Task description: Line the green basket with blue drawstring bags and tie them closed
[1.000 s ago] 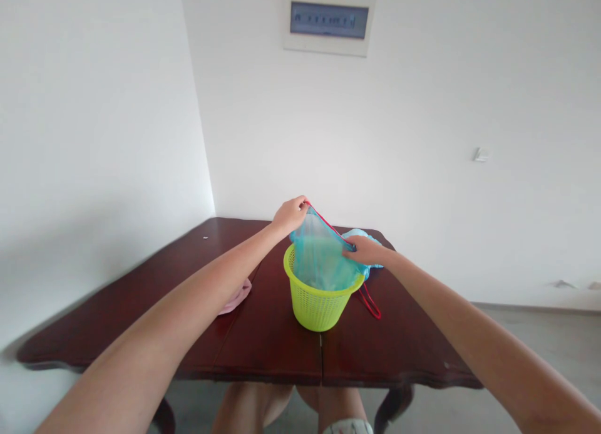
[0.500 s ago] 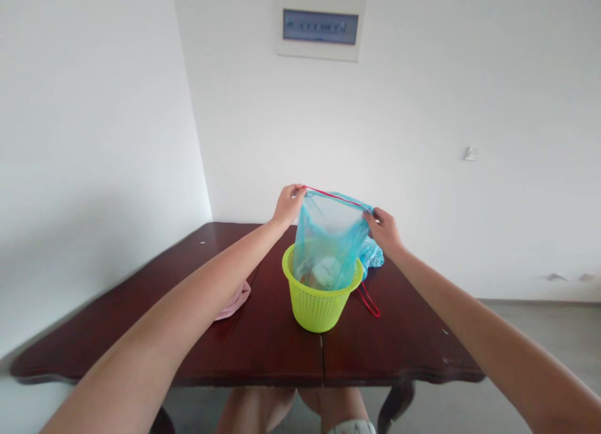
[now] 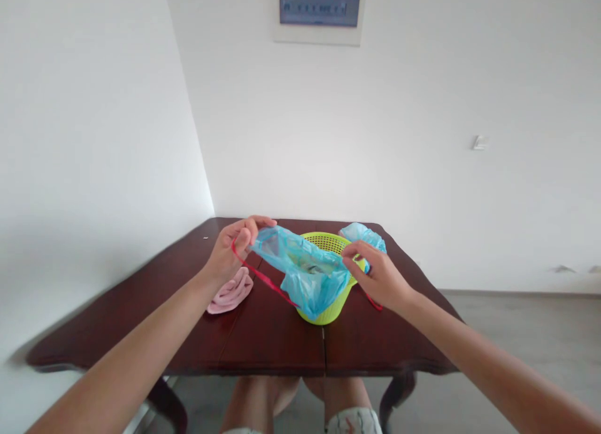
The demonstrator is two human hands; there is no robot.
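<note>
A translucent blue drawstring garbage bag hangs in and over the near rim of a yellow-green perforated basket. My left hand grips the bag's edge on the left, with the red drawstring looped at the thumb and running slack down to the bag's front. At the right side of the opening, my right hand has its fingers closed at the bag's edge, close to the basket rim. Some contents show inside the bag, too unclear to name.
A pink folded cloth lies left of the basket on the dark wooden table. Behind the basket, to the right, sits another crumpled blue bag with a red string near it. White walls stand behind and to the left.
Both hands have come down and nearer, the left also further left. The bag, held upright and stretched before, now slumps over the basket's near rim. Its red drawstring is pulled out in a loop.
</note>
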